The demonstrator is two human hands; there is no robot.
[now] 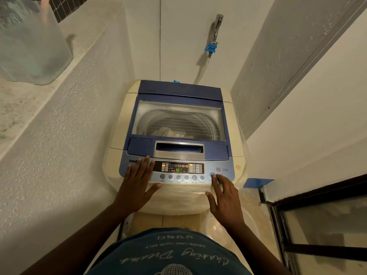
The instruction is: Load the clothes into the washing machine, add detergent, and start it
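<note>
A cream top-loading washing machine [117, 135] with a blue lid [178, 92] stands in front of me, lid closed. Through the clear lid window, pale clothes [163, 132] lie in the drum. The control panel [178, 170] is lit and its display shows a green 4. My left hand [139, 183] rests flat on the panel's left end, fingers spread, holding nothing. My right hand [224, 197] is at the panel's right end, its index fingertip on the round button [212, 175] just below the power button [218, 169].
A tap [216, 26] with a blue hose fitting [211, 47] is on the wall behind the machine. A translucent container [29, 42] sits on the ledge at the left. Walls close in on both sides. A dark-framed glass door [317, 225] is at the right.
</note>
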